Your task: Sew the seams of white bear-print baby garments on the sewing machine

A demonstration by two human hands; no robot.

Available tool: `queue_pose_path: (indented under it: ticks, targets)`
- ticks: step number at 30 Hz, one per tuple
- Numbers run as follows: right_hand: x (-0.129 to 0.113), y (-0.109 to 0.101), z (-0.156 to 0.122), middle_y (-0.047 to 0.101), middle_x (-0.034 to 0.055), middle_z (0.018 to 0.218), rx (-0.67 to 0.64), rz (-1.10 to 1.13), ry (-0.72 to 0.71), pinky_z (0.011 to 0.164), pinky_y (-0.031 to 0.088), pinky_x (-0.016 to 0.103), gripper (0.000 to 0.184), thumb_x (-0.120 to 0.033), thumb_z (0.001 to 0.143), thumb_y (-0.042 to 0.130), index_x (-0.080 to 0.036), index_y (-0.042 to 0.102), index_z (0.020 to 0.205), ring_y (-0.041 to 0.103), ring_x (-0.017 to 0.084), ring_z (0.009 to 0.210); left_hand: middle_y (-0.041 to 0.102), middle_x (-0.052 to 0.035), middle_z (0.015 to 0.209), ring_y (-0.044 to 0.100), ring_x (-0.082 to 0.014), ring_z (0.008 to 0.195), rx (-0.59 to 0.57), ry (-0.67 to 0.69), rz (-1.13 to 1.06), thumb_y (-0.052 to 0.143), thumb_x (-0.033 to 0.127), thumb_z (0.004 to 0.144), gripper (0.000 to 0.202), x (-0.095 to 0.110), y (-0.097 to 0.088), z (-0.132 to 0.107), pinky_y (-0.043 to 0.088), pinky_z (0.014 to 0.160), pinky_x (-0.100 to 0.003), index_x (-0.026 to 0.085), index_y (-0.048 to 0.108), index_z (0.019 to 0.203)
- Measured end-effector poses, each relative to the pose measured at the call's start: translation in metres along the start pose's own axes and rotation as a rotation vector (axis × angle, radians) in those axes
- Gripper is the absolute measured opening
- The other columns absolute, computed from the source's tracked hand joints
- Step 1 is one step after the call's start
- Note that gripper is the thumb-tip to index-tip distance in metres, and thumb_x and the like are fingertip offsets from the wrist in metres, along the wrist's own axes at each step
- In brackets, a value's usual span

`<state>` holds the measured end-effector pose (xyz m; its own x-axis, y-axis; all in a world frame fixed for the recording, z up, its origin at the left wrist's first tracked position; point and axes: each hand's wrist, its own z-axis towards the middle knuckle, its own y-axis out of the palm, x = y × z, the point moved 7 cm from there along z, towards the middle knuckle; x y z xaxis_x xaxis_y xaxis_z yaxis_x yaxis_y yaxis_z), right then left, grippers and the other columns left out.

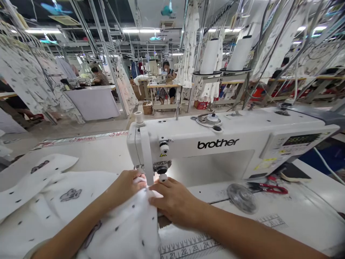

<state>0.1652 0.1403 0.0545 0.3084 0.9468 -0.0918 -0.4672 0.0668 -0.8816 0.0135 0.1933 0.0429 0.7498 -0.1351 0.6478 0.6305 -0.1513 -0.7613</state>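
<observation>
A white Brother sewing machine [215,144] stands on the table in front of me. White printed fabric [54,205] with small dark spots and grey animal figures lies across the table's left and bunches up under the needle. My left hand [125,185] rests on the bunched fabric just left of the needle, its fingers curled into the cloth. My right hand [175,203] presses the fabric from the right, fingers pinched on its edge close to the presser foot.
Red-handled scissors [269,187] and a clear round disc [242,198] lie on the table to the right. A printed ruler [194,246] runs along the near table edge. Two thread cones [210,55] stand behind the machine. Other people sit at stations far back.
</observation>
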Motion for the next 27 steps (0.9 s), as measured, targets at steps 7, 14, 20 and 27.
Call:
queue_pose_path:
  ticks: [7,14,20,27]
  targets:
    - [-0.028,-0.002,-0.006,0.065,0.0024,0.089,-0.051,-0.033,-0.266,0.073,0.044,0.028,0.013,-0.014,0.097,0.051,-0.014,0.063,0.095,0.054,0.016,0.083,0.067,0.0026,0.080,0.061,-0.0171,0.075,-0.087,-0.009,0.023,0.057,0.027,0.079,0.011,0.003,0.010,-0.029,0.043,0.071,-0.026,0.022,0.064,0.085]
    - [-0.015,0.001,-0.003,0.065,0.0080,0.095,-0.095,-0.039,-0.172,0.082,0.047,0.030,0.012,-0.016,0.099,0.050,-0.012,0.061,0.099,0.056,0.017,0.088,0.065,-0.0007,0.078,0.058,-0.0183,0.073,-0.074,0.000,0.017,0.047,0.037,0.089,0.023,0.004,0.008,-0.029,0.043,0.068,-0.029,0.020,0.063,0.087]
    - [-0.011,0.004,-0.002,0.065,0.0100,0.095,-0.069,0.011,-0.117,0.087,0.050,0.030,0.012,-0.015,0.098,0.051,-0.009,0.061,0.102,0.057,0.018,0.093,0.062,-0.0005,0.082,0.057,-0.0178,0.075,-0.018,0.009,0.061,0.050,0.028,0.084,0.010,0.008,0.008,-0.028,0.044,0.072,-0.030,0.021,0.057,0.082]
    - [-0.009,0.003,0.000,0.065,0.0149,0.106,-0.027,0.009,-0.130,0.094,0.050,0.032,0.021,-0.011,0.097,0.049,-0.001,0.058,0.113,0.057,0.021,0.101,0.062,0.0000,0.082,0.059,-0.0179,0.077,0.006,0.003,0.084,0.051,0.025,0.083,0.006,0.008,0.010,-0.028,0.044,0.073,-0.031,0.021,0.055,0.084]
